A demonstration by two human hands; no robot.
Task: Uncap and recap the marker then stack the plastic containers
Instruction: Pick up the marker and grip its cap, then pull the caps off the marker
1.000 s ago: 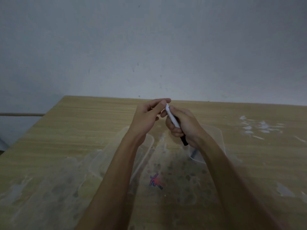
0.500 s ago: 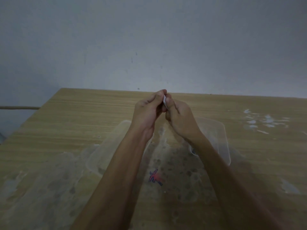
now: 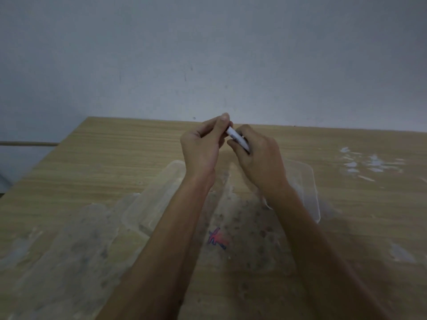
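A white marker (image 3: 238,139) is held above the table between both hands. My right hand (image 3: 256,158) wraps around its barrel. My left hand (image 3: 203,148) pinches the marker's upper end with fingertips; the cap itself is hidden by those fingers. Two clear plastic containers lie on the wooden table (image 3: 115,158) beneath my arms: one container (image 3: 152,204) on the left, another container (image 3: 309,188) on the right, both partly covered by my forearms.
The table's top has pale scuffed patches and a small red-and-blue scribble (image 3: 218,239) near the middle. White flecks (image 3: 372,162) mark the right side. A grey wall rises behind the table's far edge; the table's left edge slants at the left.
Both hands stayed together at the marker. The white barrel, mostly hidden half a second ago, shows again between the hands. The view has shifted slightly.
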